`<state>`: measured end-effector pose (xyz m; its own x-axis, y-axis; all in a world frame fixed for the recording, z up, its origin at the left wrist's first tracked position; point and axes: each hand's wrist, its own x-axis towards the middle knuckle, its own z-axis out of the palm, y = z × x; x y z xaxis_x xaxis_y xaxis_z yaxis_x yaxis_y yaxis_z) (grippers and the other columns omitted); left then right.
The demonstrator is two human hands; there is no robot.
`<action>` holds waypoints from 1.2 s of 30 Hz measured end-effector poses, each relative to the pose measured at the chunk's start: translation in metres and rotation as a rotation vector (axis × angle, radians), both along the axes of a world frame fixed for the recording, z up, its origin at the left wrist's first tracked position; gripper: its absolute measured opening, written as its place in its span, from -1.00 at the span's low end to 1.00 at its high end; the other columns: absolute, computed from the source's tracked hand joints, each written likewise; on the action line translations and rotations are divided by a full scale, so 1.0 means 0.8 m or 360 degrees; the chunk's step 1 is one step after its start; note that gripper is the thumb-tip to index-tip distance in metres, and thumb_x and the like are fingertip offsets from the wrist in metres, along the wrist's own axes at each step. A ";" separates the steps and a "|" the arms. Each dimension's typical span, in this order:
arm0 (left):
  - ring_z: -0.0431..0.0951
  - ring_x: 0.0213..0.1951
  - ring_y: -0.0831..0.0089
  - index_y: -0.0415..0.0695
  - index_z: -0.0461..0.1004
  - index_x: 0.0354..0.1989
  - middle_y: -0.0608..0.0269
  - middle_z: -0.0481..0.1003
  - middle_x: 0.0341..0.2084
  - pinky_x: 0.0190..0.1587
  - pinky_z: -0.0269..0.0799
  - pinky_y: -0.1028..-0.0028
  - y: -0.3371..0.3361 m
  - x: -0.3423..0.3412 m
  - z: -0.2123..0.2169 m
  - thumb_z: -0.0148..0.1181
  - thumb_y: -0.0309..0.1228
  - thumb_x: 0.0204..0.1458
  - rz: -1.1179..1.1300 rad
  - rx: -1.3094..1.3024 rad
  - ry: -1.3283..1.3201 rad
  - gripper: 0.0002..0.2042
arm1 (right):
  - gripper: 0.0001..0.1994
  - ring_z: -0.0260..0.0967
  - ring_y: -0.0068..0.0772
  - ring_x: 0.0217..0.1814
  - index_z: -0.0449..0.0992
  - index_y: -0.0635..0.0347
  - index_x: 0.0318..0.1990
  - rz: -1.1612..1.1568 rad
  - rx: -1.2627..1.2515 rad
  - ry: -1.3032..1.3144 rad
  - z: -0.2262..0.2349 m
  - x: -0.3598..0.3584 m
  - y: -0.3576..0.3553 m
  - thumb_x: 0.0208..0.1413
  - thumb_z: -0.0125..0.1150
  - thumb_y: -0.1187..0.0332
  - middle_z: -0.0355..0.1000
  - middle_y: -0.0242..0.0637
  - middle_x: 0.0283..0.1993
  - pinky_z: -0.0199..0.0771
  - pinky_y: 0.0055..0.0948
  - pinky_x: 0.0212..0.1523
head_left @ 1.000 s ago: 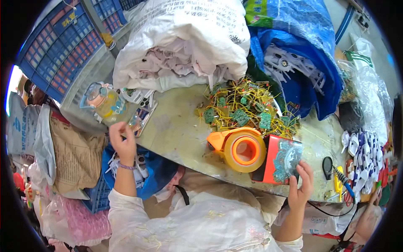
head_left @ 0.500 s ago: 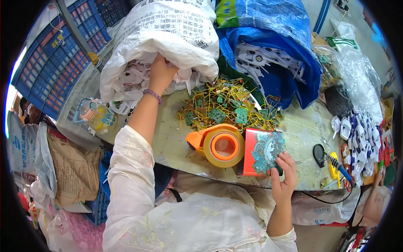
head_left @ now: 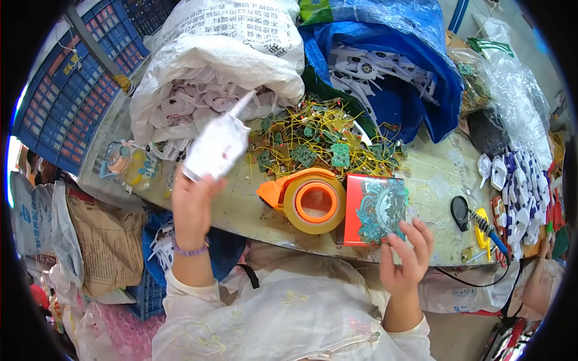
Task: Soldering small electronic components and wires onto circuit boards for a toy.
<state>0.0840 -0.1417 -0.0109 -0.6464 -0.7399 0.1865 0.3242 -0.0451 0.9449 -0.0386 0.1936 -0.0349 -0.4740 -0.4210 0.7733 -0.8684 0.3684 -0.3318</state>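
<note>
My left hand [head_left: 192, 210] grips the lower end of a white plastic housing [head_left: 217, 147], a broad flat body with a narrow stem pointing up and away. It is held above the table, in front of the open white woven sack [head_left: 159, 54], and is slightly blurred. Similar pale plastic parts [head_left: 201, 99] fill the sack's mouth. My right hand [head_left: 409, 253] has its fingers apart at the near right corner of a red box [head_left: 354, 210] with a teal pattern on top. Whether the fingertips touch the box I cannot tell.
An orange tape dispenser [head_left: 274, 194] stands left of the box. Behind it lies a heap of green circuit boards with yellow wires [head_left: 304, 155]. A blue sack [head_left: 409, 36] holds white parts. Soldering iron [head_left: 497, 240] and white-purple parts [head_left: 522, 198] lie right; a clear jug [head_left: 129, 168] left.
My left hand has come out of the white sack toward me, now with a white plastic housing in it. My right hand has shifted slightly, its fingers more spread.
</note>
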 end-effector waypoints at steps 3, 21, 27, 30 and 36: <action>0.53 -0.13 0.45 -0.27 0.38 0.02 0.22 0.51 -0.14 -0.12 0.50 0.45 0.076 0.005 -0.003 0.20 -0.51 -0.02 -0.0451 0.0312 -0.0313 -0.62 | -0.73 0.32 0.03 0.07 0.57 0.14 -0.25 0.0228 -0.0008 -0.0101 0.011 0.007 -0.024 -0.21 0.36 0.51 0.45 -0.19 -0.05 0.37 -0.16 0.00; 0.51 -0.30 0.63 -0.29 0.43 -0.06 0.30 0.51 -0.27 -0.21 0.45 0.62 0.119 -0.001 -0.040 0.20 -0.44 0.10 -0.1025 0.0219 -0.0723 -0.73 | -0.73 0.32 -0.04 0.05 0.56 0.13 -0.26 0.0372 0.0190 -0.0186 0.033 -0.013 -0.031 -0.22 0.38 0.46 0.44 -0.25 -0.06 0.34 -0.13 -0.02; 0.47 -0.44 0.68 -0.28 0.49 -0.30 0.38 0.50 -0.49 -0.35 0.42 0.65 0.112 0.001 -0.040 0.23 -0.40 0.09 -0.1048 0.0153 -0.0926 -0.83 | -0.86 0.39 -0.13 -0.12 0.50 0.17 -0.34 0.0498 0.0365 -0.0265 0.058 -0.129 -0.088 -0.11 0.29 0.44 0.48 -0.25 -0.26 0.39 -0.23 -0.11; 0.47 -0.46 0.68 -0.26 0.47 -0.37 0.39 0.49 -0.54 -0.37 0.41 0.65 0.107 0.003 -0.043 0.23 -0.37 0.09 -0.1110 0.0109 -0.0965 -0.82 | -0.80 0.38 -0.14 -0.10 0.51 0.18 -0.34 0.0630 0.0907 -0.0290 0.060 -0.166 -0.129 -0.15 0.37 0.37 0.46 -0.24 -0.28 0.41 -0.25 -0.12; 0.47 -0.48 0.67 -0.25 0.47 -0.38 0.37 0.49 -0.54 -0.38 0.42 0.64 0.087 -0.003 -0.054 0.20 -0.31 0.12 -0.1195 0.0105 -0.0954 -0.78 | -0.63 0.38 -0.15 -0.06 0.44 0.17 -0.25 0.0664 0.1376 -0.0360 0.069 -0.171 -0.172 -0.25 0.43 0.32 0.44 -0.22 -0.21 0.39 -0.24 -0.09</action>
<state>0.0815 -0.0720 -0.0545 -0.9300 -0.0917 -0.3560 -0.3467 -0.1030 0.9323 -0.1751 0.0561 0.0205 -0.2577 -0.9658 0.0297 -0.9331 0.2407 -0.2672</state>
